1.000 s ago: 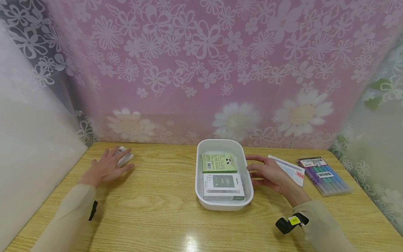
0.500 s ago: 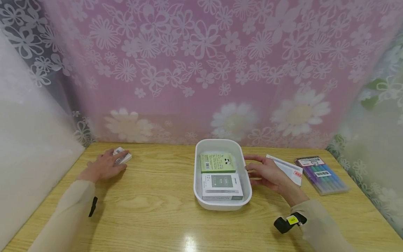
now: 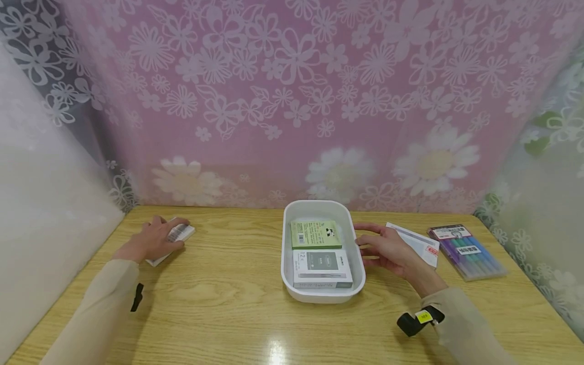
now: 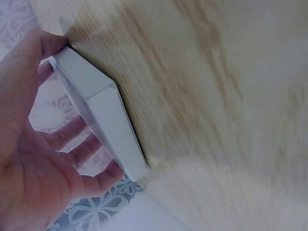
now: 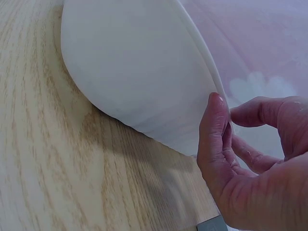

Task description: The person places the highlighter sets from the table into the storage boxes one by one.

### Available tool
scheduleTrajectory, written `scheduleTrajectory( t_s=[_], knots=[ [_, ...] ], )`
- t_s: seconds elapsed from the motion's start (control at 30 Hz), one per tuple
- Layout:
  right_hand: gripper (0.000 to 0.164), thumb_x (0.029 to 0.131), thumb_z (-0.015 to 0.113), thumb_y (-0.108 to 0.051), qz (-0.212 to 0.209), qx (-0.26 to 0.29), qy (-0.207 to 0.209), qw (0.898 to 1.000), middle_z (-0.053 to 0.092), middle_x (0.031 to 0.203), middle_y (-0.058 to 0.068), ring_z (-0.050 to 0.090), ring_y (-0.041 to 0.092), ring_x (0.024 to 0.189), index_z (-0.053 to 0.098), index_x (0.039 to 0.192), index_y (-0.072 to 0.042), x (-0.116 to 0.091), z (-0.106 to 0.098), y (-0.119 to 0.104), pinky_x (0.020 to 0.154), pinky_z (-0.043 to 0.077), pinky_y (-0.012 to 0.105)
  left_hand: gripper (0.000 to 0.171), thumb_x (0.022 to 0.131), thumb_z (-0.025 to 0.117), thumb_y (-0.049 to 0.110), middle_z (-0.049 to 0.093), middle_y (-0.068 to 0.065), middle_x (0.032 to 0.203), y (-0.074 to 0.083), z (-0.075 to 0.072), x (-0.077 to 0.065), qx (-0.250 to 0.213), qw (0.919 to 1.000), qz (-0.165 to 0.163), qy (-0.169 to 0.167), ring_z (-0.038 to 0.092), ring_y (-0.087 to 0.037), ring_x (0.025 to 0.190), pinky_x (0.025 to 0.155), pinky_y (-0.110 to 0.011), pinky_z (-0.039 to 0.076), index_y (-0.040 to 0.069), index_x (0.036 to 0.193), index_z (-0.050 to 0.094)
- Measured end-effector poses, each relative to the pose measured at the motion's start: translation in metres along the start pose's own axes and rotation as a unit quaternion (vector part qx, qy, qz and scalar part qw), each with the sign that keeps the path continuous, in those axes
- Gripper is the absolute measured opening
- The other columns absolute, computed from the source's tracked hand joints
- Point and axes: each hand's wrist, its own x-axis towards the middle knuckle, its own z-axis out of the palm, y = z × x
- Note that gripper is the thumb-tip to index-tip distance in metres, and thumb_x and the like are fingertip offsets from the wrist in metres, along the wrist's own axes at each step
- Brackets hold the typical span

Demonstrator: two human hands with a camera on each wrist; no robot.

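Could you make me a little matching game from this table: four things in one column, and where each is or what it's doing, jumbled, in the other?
Column one
1. green panda-print box
2. white-and-grey pen box
3. pack of coloured pens
4. left hand

Column two
A. lying on the tabletop, at its right side
B. in the near end of the white bin
C. holding a small white box
D. in the far part of the white bin

Pairs: 1-D, 2-B, 3-A, 4-C
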Motion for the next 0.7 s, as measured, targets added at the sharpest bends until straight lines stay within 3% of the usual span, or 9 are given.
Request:
scheduleTrajectory(
  t_s=[0.33, 0.7],
  knots=[
    [0.064, 0.097, 0.064, -0.018, -0.001, 0.005, -0.002, 1.0, 0.071, 0.108, -0.001, 0.072, 0.012, 0.085, 0.038, 0.155, -0.008, 0.0, 0.0, 0.001, 0.071, 0.061, 0.027, 0.057, 0.097, 0.063, 0.036, 0.04, -0.039, 0.134, 0.005, 0.0, -0.004, 0.004, 1.0, 0.002, 0.001, 0.047, -0.06, 0.111, 0.066, -0.067, 0.046, 0.025, 0.15, 0.045],
    [0.063, 0.098, 0.064, -0.017, 0.0, 0.007, -0.002, 1.0, 0.071, 0.108, -0.002, 0.072, 0.012, 0.085, 0.039, 0.154, -0.007, 0.0, -0.001, 0.001, 0.071, 0.062, 0.028, 0.055, 0.097, 0.063, 0.035, 0.041, -0.034, 0.138, 0.013, 0.0, -0.002, -0.011, 0.999, 0.034, 0.025, 0.045, -0.056, 0.113, 0.067, -0.065, 0.041, 0.027, 0.149, 0.047]
  ],
)
